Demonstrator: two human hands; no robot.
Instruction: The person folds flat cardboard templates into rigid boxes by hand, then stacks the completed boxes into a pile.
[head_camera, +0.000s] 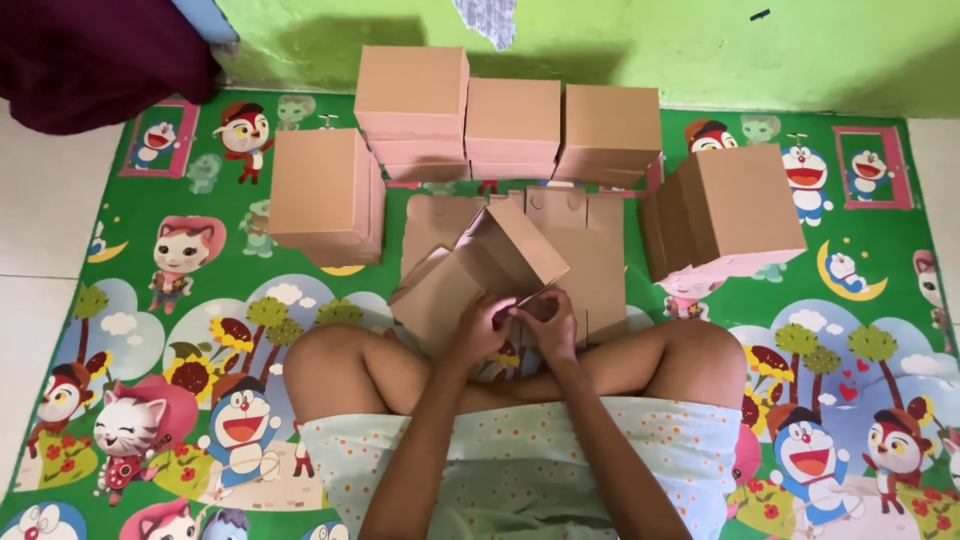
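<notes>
I sit cross-legged on a cartoon-printed green mat (170, 330). Both hands grip a half-folded brown cardboard box (480, 270) just above my shins. My left hand (482, 330) clasps its lower left side. My right hand (550, 322) pinches a flap at the box's near edge. The two hands almost touch each other. Under the box lies a pile of flat, unfolded cardboard blanks (590, 250).
Stacks of folded brown boxes ring the blanks: one at the left (325, 195), three at the back (412, 95) (512, 122) (610, 125), and a leaning stack at the right (730, 210). A green wall (700, 45) stands behind. Dark maroon cloth (90, 55) fills the top left corner.
</notes>
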